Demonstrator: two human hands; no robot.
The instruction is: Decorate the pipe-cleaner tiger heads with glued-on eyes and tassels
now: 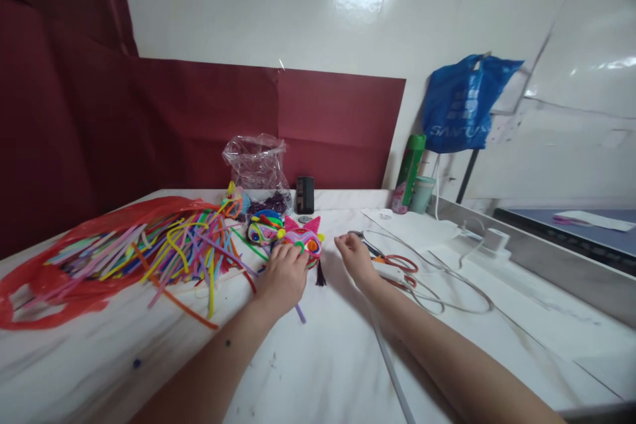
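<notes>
My left hand (287, 273) rests on the lower left part of a pink mask-like craft piece (301, 236) with pointed ears, coloured rings and a dark tassel (320, 274). Its fingers bend over the piece, and the fingertips are partly hidden. To the right, apart from the craft piece, my right hand (356, 256) is raised with thumb and forefinger close together; anything between them is too small to make out. Another colourful decorated piece (263, 228) lies just behind my left hand. Orange-handled scissors (401, 264) are beside my right hand, among white cables.
Many coloured pipe cleaners (169, 245) spread over a red plastic bag (94, 301) at the left. Behind stand a clear bag (258, 162), a black box (305, 195), a green can (411, 169) and a cup (422, 195). A blue bag (462, 106) hangs right.
</notes>
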